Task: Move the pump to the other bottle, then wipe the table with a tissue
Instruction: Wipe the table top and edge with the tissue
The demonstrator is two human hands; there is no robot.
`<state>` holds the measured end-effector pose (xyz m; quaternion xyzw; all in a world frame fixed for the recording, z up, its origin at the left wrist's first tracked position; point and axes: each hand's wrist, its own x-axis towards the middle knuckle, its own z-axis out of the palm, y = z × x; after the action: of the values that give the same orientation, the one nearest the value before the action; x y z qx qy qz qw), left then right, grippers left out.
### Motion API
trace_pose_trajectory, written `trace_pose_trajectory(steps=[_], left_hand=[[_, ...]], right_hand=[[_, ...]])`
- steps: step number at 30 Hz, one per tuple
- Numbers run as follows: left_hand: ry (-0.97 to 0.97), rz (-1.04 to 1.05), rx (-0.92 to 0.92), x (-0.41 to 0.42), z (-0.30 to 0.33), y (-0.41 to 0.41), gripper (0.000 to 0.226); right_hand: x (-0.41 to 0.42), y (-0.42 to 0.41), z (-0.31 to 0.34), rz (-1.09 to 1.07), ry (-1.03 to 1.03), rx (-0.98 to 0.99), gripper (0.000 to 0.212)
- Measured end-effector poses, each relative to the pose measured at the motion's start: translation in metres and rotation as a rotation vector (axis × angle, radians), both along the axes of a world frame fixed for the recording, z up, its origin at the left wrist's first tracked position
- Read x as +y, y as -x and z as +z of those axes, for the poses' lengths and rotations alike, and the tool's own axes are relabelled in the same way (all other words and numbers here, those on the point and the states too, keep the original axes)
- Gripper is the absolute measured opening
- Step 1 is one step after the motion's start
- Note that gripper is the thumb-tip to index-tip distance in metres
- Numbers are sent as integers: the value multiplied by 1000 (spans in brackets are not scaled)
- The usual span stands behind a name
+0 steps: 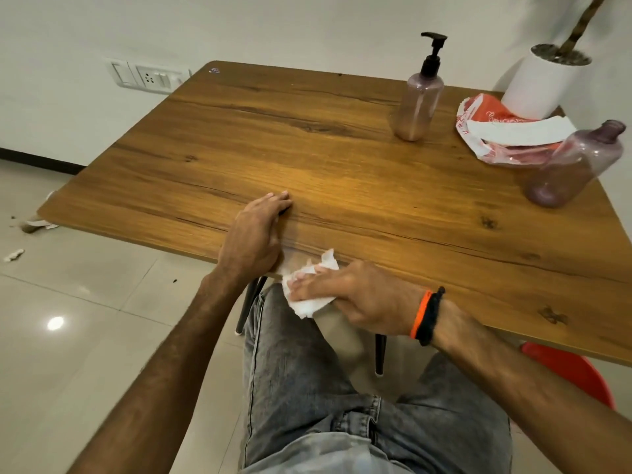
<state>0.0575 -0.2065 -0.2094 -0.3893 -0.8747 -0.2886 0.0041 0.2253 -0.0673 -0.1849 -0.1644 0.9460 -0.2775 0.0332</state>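
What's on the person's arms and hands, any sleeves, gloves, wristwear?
Both forearms are bare: no sleeves in view, no gloves. The left hand and its wrist carry nothing. The right hand has two bands side by side at the wrist: an orange band and a black band.

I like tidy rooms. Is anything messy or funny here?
Yes: one bottle stands open with no pump. A crumpled white scrap lies on the floor, left of the table. The tissue pack is torn open.

Two tinted bottles (419,104) (571,167) stand on the counter (307,148) — one pump (432,53), fitted on the far one. One tissue pack (506,131), one white plant pot (543,83), one crumpled tissue (309,289) at the near edge — two hands (254,230) (355,295).
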Motion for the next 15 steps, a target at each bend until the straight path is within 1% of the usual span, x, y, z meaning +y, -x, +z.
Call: trace_pose_trajectory(steps=[3,5,6,7,9,10,12,15], left_hand=[[7,5,7,1,-1,0,40],[6,4,10,1,-2,0,41],[4,0,13,1,-1,0,41],[4,-5,15,1,-1,0,41],[8,-6,15,0,-1,0,41],[9,-5,16,0,0,0,41],[8,-7,24,0,0,-1,41],[6,-10,27,0,1,-1,41]], right_hand=[[14,-6,17,-57,213,-53,43],[32,0,26,-181,389,-5,40],[41,6,29,-262,435,35,39],[51,12,31,-355,407,90,40],[68,30,31,-518,197,198,46],[74,39,31,-567,96,222,49],[82,53,25,-601,-22,183,50],[85,59,11,-613,-161,51,46]])
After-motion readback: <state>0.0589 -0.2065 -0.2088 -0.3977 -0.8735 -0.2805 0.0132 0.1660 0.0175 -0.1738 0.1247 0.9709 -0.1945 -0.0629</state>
